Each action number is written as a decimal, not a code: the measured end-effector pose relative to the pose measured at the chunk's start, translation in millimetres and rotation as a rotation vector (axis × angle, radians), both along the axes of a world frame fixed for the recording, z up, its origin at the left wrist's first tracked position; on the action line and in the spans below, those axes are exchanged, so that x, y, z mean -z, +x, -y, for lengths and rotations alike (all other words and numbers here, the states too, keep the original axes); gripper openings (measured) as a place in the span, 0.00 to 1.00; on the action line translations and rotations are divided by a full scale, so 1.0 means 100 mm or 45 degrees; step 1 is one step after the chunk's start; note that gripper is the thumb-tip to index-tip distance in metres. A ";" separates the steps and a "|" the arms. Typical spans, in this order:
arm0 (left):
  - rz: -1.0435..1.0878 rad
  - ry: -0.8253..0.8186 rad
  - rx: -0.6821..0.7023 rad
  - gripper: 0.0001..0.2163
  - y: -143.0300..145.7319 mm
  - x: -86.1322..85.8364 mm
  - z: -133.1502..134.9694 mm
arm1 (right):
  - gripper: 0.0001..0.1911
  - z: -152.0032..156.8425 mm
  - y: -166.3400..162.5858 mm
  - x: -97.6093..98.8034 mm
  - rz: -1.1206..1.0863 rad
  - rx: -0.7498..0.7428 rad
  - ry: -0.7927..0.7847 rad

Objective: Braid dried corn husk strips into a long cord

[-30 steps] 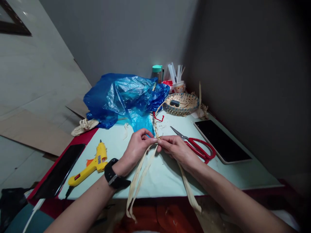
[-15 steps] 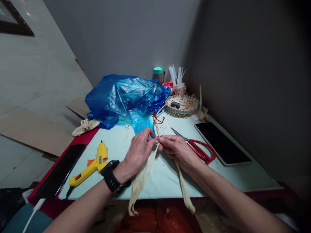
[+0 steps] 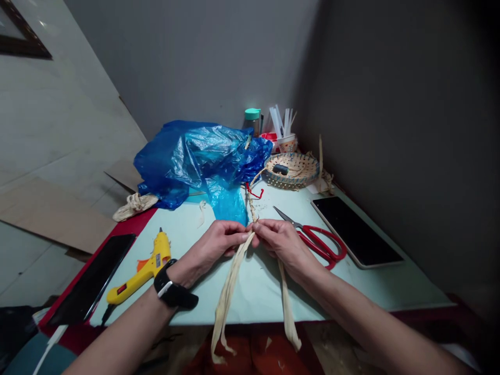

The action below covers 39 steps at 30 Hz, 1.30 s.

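A thin pale braid (image 3: 252,209) of dried plant fibre runs from the woven basket (image 3: 291,179) down to my fingers, with a red tie (image 3: 255,192) near its upper part. My left hand (image 3: 222,239), wearing a black watch, pinches the pale strips (image 3: 230,291) just below the braid; they hang over the table's front edge. My right hand (image 3: 279,239) is closed at the braid's lower end, its fingertips meeting the left ones. Another strip (image 3: 288,312) hangs down from under my right hand. The exact crossing of the strips is hidden by my fingers.
Red-handled scissors (image 3: 322,242) and a dark tablet (image 3: 355,232) lie to the right. A yellow glue gun (image 3: 142,273) and a black phone (image 3: 94,278) lie left. Behind are a blue plastic bag (image 3: 195,156), a green-lidded jar (image 3: 252,120) and a cup of sticks (image 3: 286,141).
My left hand has turned and lowered, its fingers now flatter along the strips. The left-hand strips have swung slightly right. My right hand stays at the braid's end.
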<state>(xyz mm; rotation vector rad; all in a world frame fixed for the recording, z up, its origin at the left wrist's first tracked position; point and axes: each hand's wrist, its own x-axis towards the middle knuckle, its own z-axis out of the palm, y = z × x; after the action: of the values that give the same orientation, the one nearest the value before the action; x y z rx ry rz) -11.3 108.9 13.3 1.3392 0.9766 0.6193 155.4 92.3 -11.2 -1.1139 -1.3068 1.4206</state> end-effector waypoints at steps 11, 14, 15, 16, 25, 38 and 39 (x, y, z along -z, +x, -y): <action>-0.414 0.471 -0.348 0.12 0.09 0.08 0.08 | 0.21 -0.02 0.02 0.01 0.237 -0.061 0.215; -0.623 0.643 -0.421 0.14 0.12 0.05 0.11 | 0.20 -0.02 0.01 0.03 0.237 -0.061 0.203; -0.675 0.694 -0.430 0.15 0.13 0.03 0.12 | 0.20 -0.01 0.01 0.03 0.226 -0.060 0.197; -0.727 0.748 -0.437 0.15 0.14 0.02 0.13 | 0.20 -0.01 0.01 0.03 0.216 -0.061 0.193; -1.284 1.479 -0.261 0.09 0.27 0.01 0.39 | 0.18 -0.01 0.01 0.06 -0.010 -0.068 0.108; -1.677 1.923 -0.027 0.13 0.48 0.01 0.55 | 0.13 -0.01 -0.01 0.06 -0.380 -0.163 -0.197; -1.697 1.933 -0.016 0.14 0.50 0.02 0.58 | 0.13 -0.01 -0.01 0.07 -0.378 -0.138 -0.195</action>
<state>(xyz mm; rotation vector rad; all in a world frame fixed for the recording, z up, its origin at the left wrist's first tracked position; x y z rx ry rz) 38.5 51.1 11.7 3.3254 1.5854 0.3535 154.8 93.4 -17.8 -0.8978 -1.0741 1.7175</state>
